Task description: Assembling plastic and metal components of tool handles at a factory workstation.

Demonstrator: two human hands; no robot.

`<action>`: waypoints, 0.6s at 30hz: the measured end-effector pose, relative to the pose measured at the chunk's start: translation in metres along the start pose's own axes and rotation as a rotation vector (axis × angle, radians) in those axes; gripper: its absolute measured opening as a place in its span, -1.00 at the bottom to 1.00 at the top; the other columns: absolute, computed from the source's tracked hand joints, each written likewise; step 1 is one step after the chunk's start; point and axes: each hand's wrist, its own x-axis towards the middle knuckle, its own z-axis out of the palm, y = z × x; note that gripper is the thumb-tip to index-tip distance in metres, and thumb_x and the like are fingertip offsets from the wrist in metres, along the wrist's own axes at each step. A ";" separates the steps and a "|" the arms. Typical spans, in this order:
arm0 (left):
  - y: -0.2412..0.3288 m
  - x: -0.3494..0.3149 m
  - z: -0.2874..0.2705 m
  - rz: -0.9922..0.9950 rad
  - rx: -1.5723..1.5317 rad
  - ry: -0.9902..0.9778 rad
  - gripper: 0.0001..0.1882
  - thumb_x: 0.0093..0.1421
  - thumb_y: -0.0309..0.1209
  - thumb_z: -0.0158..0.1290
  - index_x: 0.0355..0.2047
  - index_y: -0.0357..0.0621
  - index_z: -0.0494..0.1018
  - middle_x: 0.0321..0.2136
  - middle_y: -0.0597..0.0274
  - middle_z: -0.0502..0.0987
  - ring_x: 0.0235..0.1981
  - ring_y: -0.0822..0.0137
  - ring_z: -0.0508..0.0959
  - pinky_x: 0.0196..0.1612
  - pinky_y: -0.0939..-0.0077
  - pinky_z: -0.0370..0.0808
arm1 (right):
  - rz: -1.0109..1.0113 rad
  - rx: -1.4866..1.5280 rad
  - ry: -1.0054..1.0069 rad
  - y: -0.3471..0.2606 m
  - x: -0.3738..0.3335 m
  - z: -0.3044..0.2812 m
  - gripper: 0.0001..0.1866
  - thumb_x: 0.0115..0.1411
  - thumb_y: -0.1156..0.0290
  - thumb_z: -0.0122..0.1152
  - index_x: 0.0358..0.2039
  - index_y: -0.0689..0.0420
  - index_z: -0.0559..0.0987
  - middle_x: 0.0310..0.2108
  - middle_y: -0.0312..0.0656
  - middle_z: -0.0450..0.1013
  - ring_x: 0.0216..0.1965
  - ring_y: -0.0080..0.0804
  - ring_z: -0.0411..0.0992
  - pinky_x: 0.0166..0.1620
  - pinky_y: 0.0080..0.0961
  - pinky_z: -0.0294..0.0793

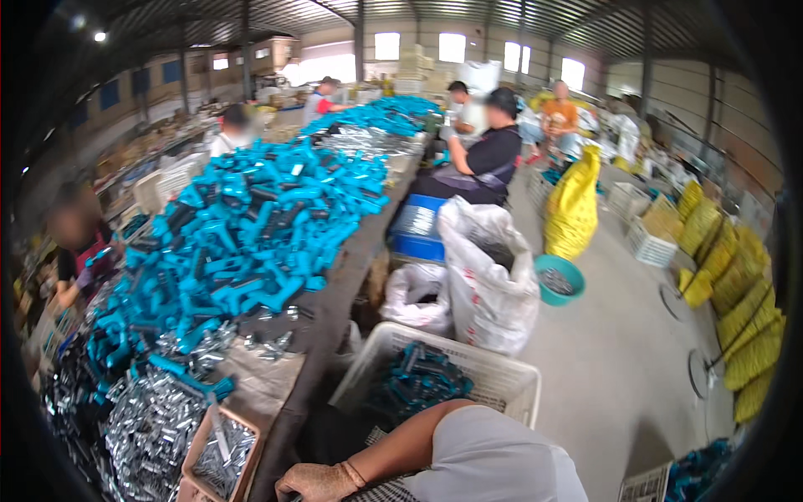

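Note:
My right hand rests low by the table's near edge, apparently in a speckled tan glove, with a band at the wrist. Its fingers run off the lower edge of the picture, so I cannot see whether it holds anything. My left hand is out of view. Closest to the right hand is a pinkish tray of small silvery metal parts. A turquoise plastic piece lies just beyond that tray. Beside it spreads a heap of shiny metal cylinders. Farther up the table is a big pile of turquoise plastic housings.
Right of the table stand a white crate holding dark turquoise parts, an open white sack, a blue container and a green basin. Yellow sacks line the right. Several people sit around the table, including one person in black.

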 end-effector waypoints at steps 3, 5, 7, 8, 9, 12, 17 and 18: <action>-0.004 0.028 0.008 0.185 0.095 -0.155 -0.41 0.01 -0.55 0.35 0.07 -0.39 0.42 -0.15 -0.07 0.59 -0.11 0.22 0.57 -0.08 0.30 0.52 | 0.239 0.126 0.051 0.004 -0.018 -0.003 -0.53 -0.16 0.11 0.48 -0.28 0.14 0.67 -0.39 -0.03 0.60 -0.35 -0.09 0.58 -0.27 -0.27 0.55; -0.017 0.036 0.018 0.187 0.095 -0.211 -0.41 0.03 -0.54 0.34 0.08 -0.39 0.41 -0.14 -0.07 0.59 -0.12 0.20 0.57 -0.10 0.28 0.53 | 0.288 0.127 0.064 0.000 -0.026 -0.005 -0.53 -0.15 0.12 0.47 -0.26 0.15 0.66 -0.41 -0.03 0.59 -0.34 -0.10 0.58 -0.26 -0.26 0.55; -0.008 0.035 0.029 0.291 0.045 -0.162 -0.44 0.04 -0.55 0.33 0.06 -0.40 0.43 -0.15 -0.06 0.60 -0.15 0.17 0.59 -0.13 0.27 0.54 | 0.330 0.135 0.054 0.002 -0.028 0.000 -0.52 -0.14 0.14 0.47 -0.24 0.16 0.64 -0.43 -0.04 0.58 -0.34 -0.10 0.58 -0.26 -0.25 0.54; -0.006 0.035 0.030 0.279 0.046 -0.167 -0.44 0.04 -0.55 0.33 0.06 -0.40 0.43 -0.15 -0.06 0.60 -0.15 0.17 0.59 -0.13 0.27 0.54 | 0.210 0.062 0.082 0.008 -0.026 0.006 -0.54 -0.12 0.12 0.48 -0.27 0.16 0.63 -0.48 -0.04 0.56 -0.38 -0.08 0.56 -0.31 -0.23 0.53; -0.006 0.031 0.031 0.308 -0.004 -0.121 -0.48 0.04 -0.53 0.32 0.02 -0.39 0.46 -0.18 -0.05 0.61 -0.17 0.15 0.60 -0.13 0.28 0.54 | 0.088 -0.006 0.104 0.014 -0.023 0.014 -0.56 -0.09 0.10 0.48 -0.30 0.15 0.62 -0.52 -0.04 0.53 -0.43 -0.06 0.55 -0.36 -0.21 0.52; 0.062 0.039 0.026 0.439 0.041 -0.056 -0.58 0.05 -0.35 0.31 -0.11 -0.32 0.56 -0.32 -0.08 0.65 -0.25 -0.04 0.65 -0.15 0.18 0.55 | 0.012 0.109 0.096 0.014 -0.008 0.027 -0.57 -0.15 0.19 0.42 -0.28 0.19 0.63 -0.34 0.07 0.59 -0.24 -0.01 0.59 -0.16 -0.24 0.56; 0.035 0.037 0.020 0.602 0.313 -0.039 -0.35 -0.16 -0.25 0.42 -0.02 -0.18 0.54 -0.40 0.03 0.57 -0.45 0.01 0.57 -0.35 0.15 0.52 | 0.134 0.034 -0.162 0.020 0.003 0.025 -0.62 -0.09 0.08 0.48 -0.41 0.11 0.64 -0.48 0.06 0.56 -0.38 0.04 0.59 -0.28 -0.16 0.57; 0.028 0.040 0.026 0.648 0.180 0.044 -0.34 -0.17 -0.23 0.42 -0.03 -0.20 0.54 -0.43 0.06 0.55 -0.47 0.00 0.56 -0.35 0.14 0.51 | 0.154 0.012 -0.216 0.018 0.006 0.021 -0.65 -0.06 0.11 0.48 -0.39 0.11 0.64 -0.48 0.04 0.56 -0.39 0.02 0.59 -0.29 -0.18 0.57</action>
